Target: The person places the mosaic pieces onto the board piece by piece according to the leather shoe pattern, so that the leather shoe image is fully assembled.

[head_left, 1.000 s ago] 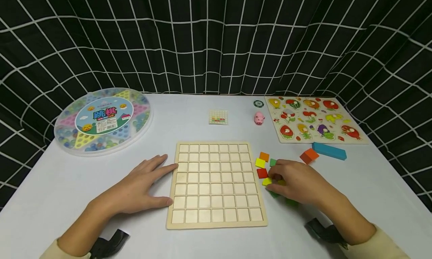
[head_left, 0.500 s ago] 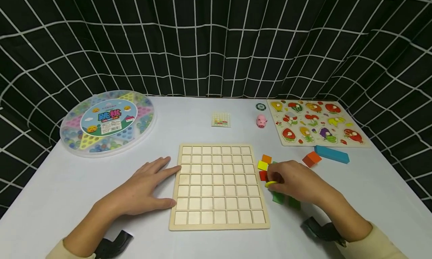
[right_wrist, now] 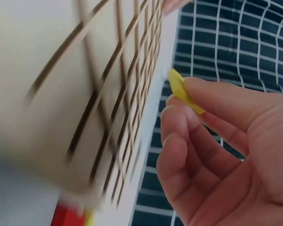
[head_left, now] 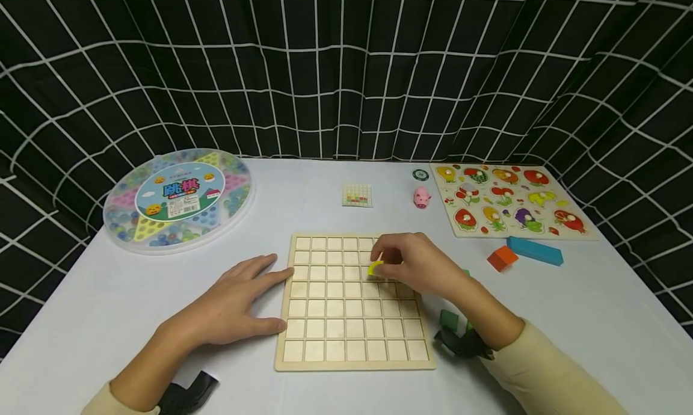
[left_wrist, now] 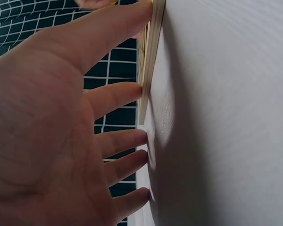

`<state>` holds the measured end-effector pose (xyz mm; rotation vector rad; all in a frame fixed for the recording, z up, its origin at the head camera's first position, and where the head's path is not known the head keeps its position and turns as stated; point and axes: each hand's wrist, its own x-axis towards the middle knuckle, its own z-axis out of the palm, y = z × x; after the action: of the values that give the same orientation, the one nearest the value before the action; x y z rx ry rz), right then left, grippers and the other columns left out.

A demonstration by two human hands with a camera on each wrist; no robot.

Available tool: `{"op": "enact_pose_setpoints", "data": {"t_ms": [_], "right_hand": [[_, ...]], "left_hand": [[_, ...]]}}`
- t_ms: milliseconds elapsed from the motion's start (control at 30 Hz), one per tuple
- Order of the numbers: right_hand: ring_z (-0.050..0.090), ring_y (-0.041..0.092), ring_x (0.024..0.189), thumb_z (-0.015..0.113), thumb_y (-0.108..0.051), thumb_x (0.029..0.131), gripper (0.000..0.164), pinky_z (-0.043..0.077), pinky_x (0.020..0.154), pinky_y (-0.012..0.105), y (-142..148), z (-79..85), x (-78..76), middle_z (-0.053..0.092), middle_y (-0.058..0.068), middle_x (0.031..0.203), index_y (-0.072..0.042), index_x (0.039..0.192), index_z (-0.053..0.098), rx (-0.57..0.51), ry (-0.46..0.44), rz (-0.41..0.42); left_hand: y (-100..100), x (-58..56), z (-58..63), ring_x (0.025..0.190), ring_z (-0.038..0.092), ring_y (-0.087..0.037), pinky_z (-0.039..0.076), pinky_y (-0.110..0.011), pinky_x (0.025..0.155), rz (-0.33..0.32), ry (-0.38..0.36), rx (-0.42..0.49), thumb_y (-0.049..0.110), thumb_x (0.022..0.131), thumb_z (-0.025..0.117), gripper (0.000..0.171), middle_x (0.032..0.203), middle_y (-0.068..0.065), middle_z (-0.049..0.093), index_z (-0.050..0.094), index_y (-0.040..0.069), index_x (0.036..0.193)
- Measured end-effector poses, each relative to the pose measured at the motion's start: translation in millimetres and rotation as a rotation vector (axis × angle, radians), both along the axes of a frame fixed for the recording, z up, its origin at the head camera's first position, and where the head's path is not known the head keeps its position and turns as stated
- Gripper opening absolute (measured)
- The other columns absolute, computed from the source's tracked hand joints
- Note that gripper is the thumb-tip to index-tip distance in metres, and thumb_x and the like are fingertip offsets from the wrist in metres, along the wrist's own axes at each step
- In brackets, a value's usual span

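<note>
A wooden grid board [head_left: 335, 365] with raised square cells lies on the white table. Over its right half, my right hand [head_left: 419, 264] pinches a yellow square tile [head_left: 375, 267] between thumb and fingers. The right wrist view shows that yellow tile [right_wrist: 183, 92] held apart from the board's face. My left hand [head_left: 230, 304] lies beside the board with spread fingers, thumb and index fingertip against its left edge. In the left wrist view, the left hand [left_wrist: 61, 108] has its thumb and a finger at the board's edge [left_wrist: 153, 52].
Green blocks [head_left: 449, 320] lie right of the board, partly hidden by the right arm. Beyond are an orange block [head_left: 502, 258], a blue bar [head_left: 536, 251], a fruit puzzle [head_left: 503, 201], a pink pig [head_left: 421, 197], a round chip [head_left: 420, 174], a pattern card [head_left: 357, 195] and a marble game box [head_left: 178, 201].
My right hand has picked up a yellow tile from the pieces at the right and moved left with it over the board. The left hand stays at the board's edge.
</note>
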<state>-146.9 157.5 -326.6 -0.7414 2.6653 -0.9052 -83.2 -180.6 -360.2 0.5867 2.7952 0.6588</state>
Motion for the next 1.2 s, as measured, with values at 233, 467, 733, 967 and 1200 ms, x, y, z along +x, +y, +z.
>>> {"op": "enact_pose_setpoints", "data": {"t_ms": [233, 467, 733, 967, 1200], "right_hand": [[0.056, 0.012, 0.071, 0.078, -0.007, 0.090, 0.010, 0.047, 0.065, 0.025, -43.7, -5.3, -6.0, 0.064, -0.005, 0.075, -0.016, 0.093, 0.075, -0.072, -0.095, 0.075], [0.057, 0.009, 0.067, 0.077, -0.003, 0.089, 0.013, 0.049, 0.067, 0.024, -79.1, -11.0, -5.7, 0.065, -0.005, 0.072, -0.015, 0.087, 0.076, -0.053, -0.153, 0.136], [0.058, 0.006, 0.069, 0.081, -0.006, 0.086, 0.014, 0.049, 0.067, 0.023, -91.2, -17.9, -4.7, 0.068, -0.008, 0.075, -0.017, 0.079, 0.076, -0.044, -0.125, 0.135], [0.060, 0.004, 0.078, 0.080, -0.006, 0.088, 0.012, 0.049, 0.074, 0.022, -91.8, -18.5, -5.9, 0.071, -0.010, 0.080, -0.016, 0.082, 0.081, 0.012, -0.109, 0.174], [0.058, 0.006, 0.084, 0.079, -0.004, 0.088, 0.014, 0.050, 0.079, 0.022, -82.5, -6.7, -5.3, 0.070, -0.006, 0.088, -0.017, 0.091, 0.082, 0.041, -0.079, 0.235]], "left_hand": [[2.9, -4.2, 5.3, 0.150, 0.035, -0.041, 0.032, -0.068, 0.115, 0.006, -0.010, -0.039, 0.061, 0.078, 0.082, 0.086, 0.164, -0.014, 0.039, 0.054, 0.028, 0.152], [7.6, -8.0, 15.3, 0.144, 0.043, -0.042, 0.040, -0.066, 0.109, -0.002, -0.020, -0.092, 0.056, 0.075, 0.087, 0.084, 0.158, -0.017, 0.045, 0.058, 0.026, 0.148], [8.4, -7.7, 17.0, 0.145, 0.041, -0.043, 0.036, -0.068, 0.110, -0.012, -0.034, -0.088, 0.055, 0.075, 0.087, 0.085, 0.158, -0.018, 0.044, 0.057, 0.027, 0.149], [7.8, -6.8, 13.9, 0.145, 0.041, -0.043, 0.037, -0.070, 0.108, -0.007, -0.026, -0.087, 0.057, 0.073, 0.088, 0.087, 0.158, -0.017, 0.045, 0.057, 0.027, 0.149], [8.1, -7.7, 14.7, 0.145, 0.042, -0.042, 0.037, -0.070, 0.108, -0.010, -0.009, -0.090, 0.058, 0.073, 0.088, 0.086, 0.158, -0.016, 0.046, 0.058, 0.029, 0.148]]}}
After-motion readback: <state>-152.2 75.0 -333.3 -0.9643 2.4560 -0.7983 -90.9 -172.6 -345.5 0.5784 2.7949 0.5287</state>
